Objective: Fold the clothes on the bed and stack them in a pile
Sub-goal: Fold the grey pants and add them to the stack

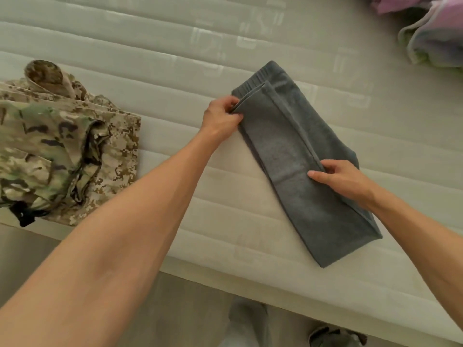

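Observation:
A grey garment (288, 146), folded into a long strip with a ribbed band at its far end, lies slantwise on the white mattress (175, 58). My left hand (221, 116) pinches the folded edge of the grey garment near the ribbed end. My right hand (338, 177) pinches a fold near the strip's middle, thumb lying on top of the cloth. A pile of camouflage clothes (62, 146) sits at the left, near the mattress's front edge.
Pink and pastel bedding (431, 33) is bunched at the far right corner. The mattress's front edge runs across the lower frame, with the floor and my legs (245, 321) below it. Bare mattress lies between the pile and the grey garment.

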